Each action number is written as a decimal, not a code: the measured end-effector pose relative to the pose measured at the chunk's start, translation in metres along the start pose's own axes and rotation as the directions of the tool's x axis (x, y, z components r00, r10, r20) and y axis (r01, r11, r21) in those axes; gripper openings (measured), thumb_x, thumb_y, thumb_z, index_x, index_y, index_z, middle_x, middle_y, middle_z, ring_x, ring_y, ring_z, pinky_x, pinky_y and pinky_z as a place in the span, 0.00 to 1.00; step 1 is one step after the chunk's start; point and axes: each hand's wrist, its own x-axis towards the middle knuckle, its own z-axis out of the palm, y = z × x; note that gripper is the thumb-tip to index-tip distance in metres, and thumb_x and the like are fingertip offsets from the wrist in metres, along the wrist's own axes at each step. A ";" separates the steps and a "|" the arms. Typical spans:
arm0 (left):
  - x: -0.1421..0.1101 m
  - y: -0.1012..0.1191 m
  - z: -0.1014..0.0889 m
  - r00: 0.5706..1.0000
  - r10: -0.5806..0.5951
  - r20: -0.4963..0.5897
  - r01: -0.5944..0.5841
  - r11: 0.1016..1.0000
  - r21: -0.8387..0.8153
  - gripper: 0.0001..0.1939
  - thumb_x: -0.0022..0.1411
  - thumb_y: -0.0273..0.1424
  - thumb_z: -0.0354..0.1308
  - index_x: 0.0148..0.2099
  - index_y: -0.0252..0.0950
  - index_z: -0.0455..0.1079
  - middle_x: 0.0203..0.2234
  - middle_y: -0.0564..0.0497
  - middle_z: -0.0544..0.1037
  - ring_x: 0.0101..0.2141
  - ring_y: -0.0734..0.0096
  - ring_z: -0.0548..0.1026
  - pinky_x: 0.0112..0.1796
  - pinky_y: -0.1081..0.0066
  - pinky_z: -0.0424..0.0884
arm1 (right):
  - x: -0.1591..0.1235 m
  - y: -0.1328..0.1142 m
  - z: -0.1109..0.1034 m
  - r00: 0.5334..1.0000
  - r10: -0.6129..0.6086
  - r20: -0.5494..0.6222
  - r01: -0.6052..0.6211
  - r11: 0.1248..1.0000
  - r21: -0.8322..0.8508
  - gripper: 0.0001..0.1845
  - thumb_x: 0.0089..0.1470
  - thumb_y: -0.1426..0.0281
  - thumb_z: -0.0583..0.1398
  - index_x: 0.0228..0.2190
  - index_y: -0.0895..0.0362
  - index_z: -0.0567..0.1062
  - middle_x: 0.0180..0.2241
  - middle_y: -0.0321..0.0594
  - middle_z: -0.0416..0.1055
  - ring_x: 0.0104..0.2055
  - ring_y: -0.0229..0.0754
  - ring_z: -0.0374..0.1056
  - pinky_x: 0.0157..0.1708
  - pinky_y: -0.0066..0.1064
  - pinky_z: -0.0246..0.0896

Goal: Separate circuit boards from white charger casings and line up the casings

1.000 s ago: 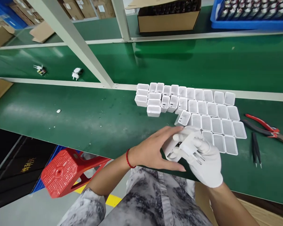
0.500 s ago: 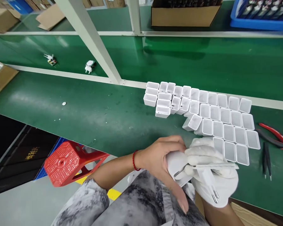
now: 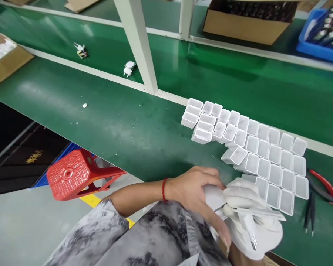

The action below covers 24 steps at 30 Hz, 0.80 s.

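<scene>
My bare left hand (image 3: 198,194), with a red band at the wrist, is wrapped round a white charger shell (image 3: 214,197) at the near edge of the green bench. My right hand (image 3: 254,218) wears a white glove and grips a white plug piece (image 3: 249,223) with two metal pins pointing toward me, pressed against that shell. Both hands meet just over my lap. Right behind them, several empty white charger shells (image 3: 262,159) stand open side up in rows on the green bench (image 3: 122,125).
Red-handled pliers (image 3: 326,186) and black tweezers (image 3: 309,214) lie right of the shells. Two loose plug parts (image 3: 127,69) lie on the far belt. A white frame post (image 3: 137,44) rises mid-bench. Cardboard boxes (image 3: 246,22) and a blue bin (image 3: 320,37) sit behind. A red stool (image 3: 77,173) stands left below.
Both hands drew back from the bench toward my lap, holding the shell and plug piece together. The plug pins turned to point down toward me. My view tilted and shifted right.
</scene>
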 end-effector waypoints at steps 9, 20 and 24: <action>0.001 0.016 0.005 0.981 -0.193 -0.012 0.193 0.981 0.032 0.36 0.27 0.62 0.73 0.24 0.33 0.74 0.21 0.56 0.67 0.25 0.76 0.66 0.30 0.73 0.64 | 0.006 -0.007 0.007 0.994 -0.034 -0.106 0.042 0.997 0.071 0.08 0.56 0.62 0.67 0.28 0.51 0.79 0.26 0.37 0.74 0.28 0.43 0.71 0.27 0.36 0.70; 0.001 0.010 0.026 0.970 -0.203 0.135 0.219 0.968 -0.122 0.39 0.27 0.58 0.76 0.38 0.35 0.76 0.34 0.52 0.70 0.33 0.69 0.71 0.38 0.68 0.69 | -0.003 -0.008 -0.092 0.968 0.226 0.108 -0.194 0.949 -0.250 0.32 0.47 0.57 0.72 0.53 0.51 0.77 0.39 0.43 0.80 0.35 0.46 0.77 0.32 0.35 0.75; 0.001 0.006 0.030 0.901 -0.355 0.251 0.425 0.840 -0.337 0.40 0.34 0.53 0.77 0.44 0.35 0.72 0.31 0.55 0.68 0.27 0.76 0.69 0.27 0.74 0.66 | 0.010 0.025 -0.194 0.898 0.082 -0.432 -0.358 0.708 -0.609 0.10 0.51 0.64 0.69 0.34 0.56 0.85 0.28 0.41 0.76 0.25 0.36 0.71 0.22 0.25 0.59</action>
